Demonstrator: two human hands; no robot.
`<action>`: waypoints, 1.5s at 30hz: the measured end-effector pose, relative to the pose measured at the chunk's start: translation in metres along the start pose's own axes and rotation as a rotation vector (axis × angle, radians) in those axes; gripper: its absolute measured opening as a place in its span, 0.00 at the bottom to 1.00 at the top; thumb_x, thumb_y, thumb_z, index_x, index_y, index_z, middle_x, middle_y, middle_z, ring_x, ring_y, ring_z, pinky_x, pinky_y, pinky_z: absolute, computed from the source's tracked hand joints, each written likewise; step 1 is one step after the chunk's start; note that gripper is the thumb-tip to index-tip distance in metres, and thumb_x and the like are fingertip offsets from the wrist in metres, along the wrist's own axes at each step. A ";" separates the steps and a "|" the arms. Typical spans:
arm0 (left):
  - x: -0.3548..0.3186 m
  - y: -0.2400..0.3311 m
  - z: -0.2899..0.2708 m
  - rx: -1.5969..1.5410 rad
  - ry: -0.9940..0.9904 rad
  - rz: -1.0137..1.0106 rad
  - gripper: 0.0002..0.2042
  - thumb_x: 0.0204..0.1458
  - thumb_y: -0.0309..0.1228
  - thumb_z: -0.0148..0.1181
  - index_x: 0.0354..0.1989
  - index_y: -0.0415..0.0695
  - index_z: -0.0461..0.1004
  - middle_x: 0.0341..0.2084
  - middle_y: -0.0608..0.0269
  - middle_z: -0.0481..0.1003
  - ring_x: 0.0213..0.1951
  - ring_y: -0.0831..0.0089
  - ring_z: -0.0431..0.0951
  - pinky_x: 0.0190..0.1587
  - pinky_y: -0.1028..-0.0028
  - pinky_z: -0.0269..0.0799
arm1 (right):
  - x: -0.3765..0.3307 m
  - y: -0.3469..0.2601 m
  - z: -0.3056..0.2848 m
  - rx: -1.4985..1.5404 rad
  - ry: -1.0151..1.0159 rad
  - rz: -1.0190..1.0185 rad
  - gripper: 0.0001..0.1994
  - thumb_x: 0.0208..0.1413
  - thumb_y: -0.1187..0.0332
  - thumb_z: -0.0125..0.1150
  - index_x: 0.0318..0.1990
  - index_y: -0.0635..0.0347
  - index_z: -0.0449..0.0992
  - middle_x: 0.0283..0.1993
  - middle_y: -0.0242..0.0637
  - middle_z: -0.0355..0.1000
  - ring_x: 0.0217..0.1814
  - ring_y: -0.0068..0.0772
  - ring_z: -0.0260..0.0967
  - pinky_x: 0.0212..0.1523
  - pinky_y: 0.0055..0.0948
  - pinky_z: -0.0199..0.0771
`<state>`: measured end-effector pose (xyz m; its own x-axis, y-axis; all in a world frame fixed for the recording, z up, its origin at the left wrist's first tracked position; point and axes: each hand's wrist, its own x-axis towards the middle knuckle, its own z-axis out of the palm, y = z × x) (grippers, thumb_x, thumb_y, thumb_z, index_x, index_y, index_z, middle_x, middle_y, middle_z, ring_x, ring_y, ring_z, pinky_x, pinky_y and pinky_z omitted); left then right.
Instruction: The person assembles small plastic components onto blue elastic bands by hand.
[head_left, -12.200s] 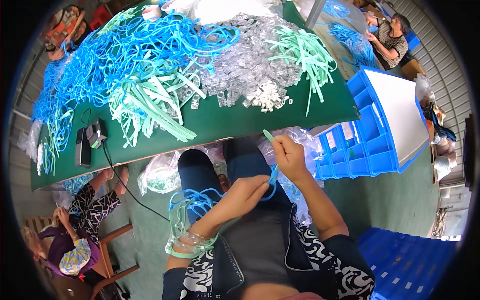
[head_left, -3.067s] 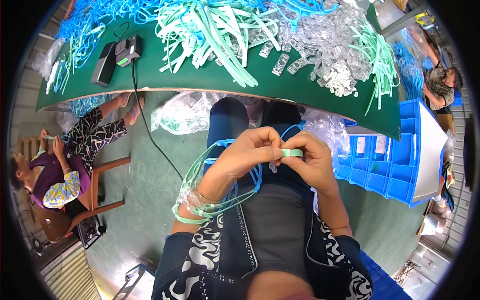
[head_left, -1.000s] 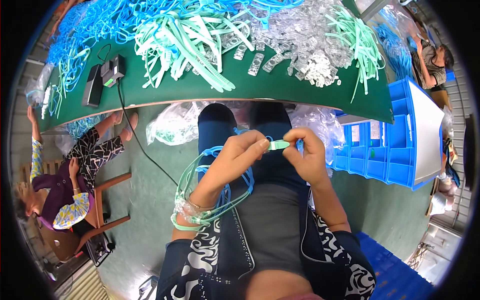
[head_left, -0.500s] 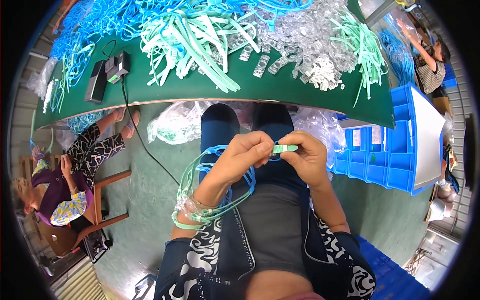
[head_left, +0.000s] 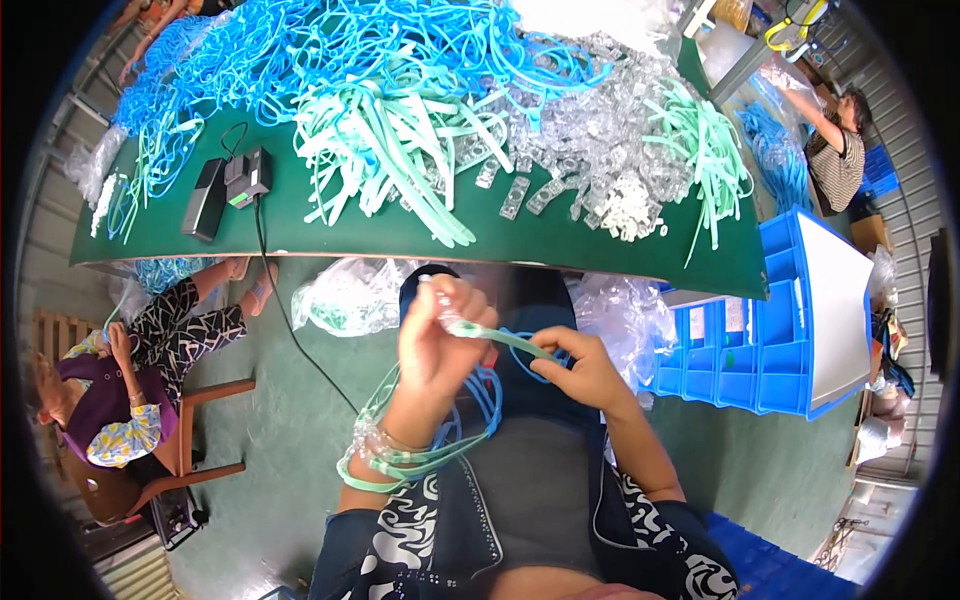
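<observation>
In front of my lap, my left hand (head_left: 436,340) is closed round a clear plastic piece (head_left: 452,322) at one end of a pale green strap (head_left: 495,335). The strap runs across to my right hand (head_left: 585,375), which pinches its other part between thumb and fingers. A blue cord loop (head_left: 522,350) hangs between the hands, beside the strap. Several finished-looking green and blue straps (head_left: 395,465) with clear fittings are looped round my left wrist and forearm.
The green table (head_left: 330,238) ahead bears blue cords (head_left: 290,60), green straps (head_left: 400,150), clear plastic parts (head_left: 600,130), small white pieces (head_left: 628,208) and a black charger (head_left: 248,178). Blue bins (head_left: 785,330) stand at right. A seated person (head_left: 115,395) is at left, another person (head_left: 838,150) far right.
My left hand has risen and turned, drawing apart from my right hand, so the green strap is stretched out between them. The view has tilted, showing more of the table.
</observation>
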<state>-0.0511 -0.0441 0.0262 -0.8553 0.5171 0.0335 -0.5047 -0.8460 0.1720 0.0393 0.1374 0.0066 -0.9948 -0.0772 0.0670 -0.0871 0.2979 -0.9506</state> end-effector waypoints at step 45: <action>-0.004 -0.015 -0.006 0.329 0.034 -0.352 0.20 0.55 0.28 0.50 0.55 0.33 0.60 0.36 0.56 0.74 0.27 0.75 0.71 0.33 0.79 0.67 | 0.225 -0.008 0.004 -0.854 0.012 -0.770 0.06 0.42 0.73 0.60 0.30 0.55 0.75 0.34 0.30 0.67 0.38 0.37 0.64 0.36 0.35 0.63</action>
<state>-0.0407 -0.0346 0.0180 -0.6456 0.7551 -0.1141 -0.7047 -0.5316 0.4698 -0.1838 0.1141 0.0282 -0.6622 -0.5111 0.5480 -0.6754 0.7239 -0.1410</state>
